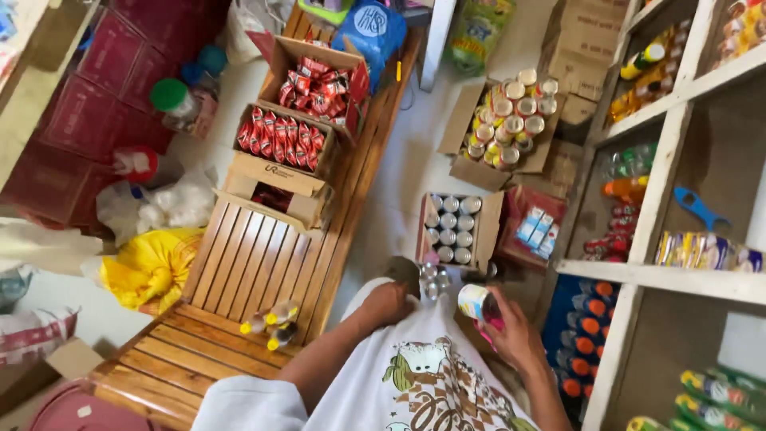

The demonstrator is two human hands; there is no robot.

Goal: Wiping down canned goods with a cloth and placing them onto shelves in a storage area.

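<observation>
Shop floor: can [473,301] within right grip [511,335]

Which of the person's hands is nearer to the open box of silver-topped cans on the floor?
The left hand, just below the box of cans and near its lower left corner. The right hand is lower and further right, holding a small can.

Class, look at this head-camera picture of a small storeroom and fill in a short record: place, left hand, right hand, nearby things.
place: storeroom with white shelves and a slatted wooden bench
left hand: rests on the person's knee, holding nothing that can be seen
right hand: holds a small can
nearby: open carton of silver-topped cans, small yellow-capped bottles on the bench, boxes of red packets
</observation>
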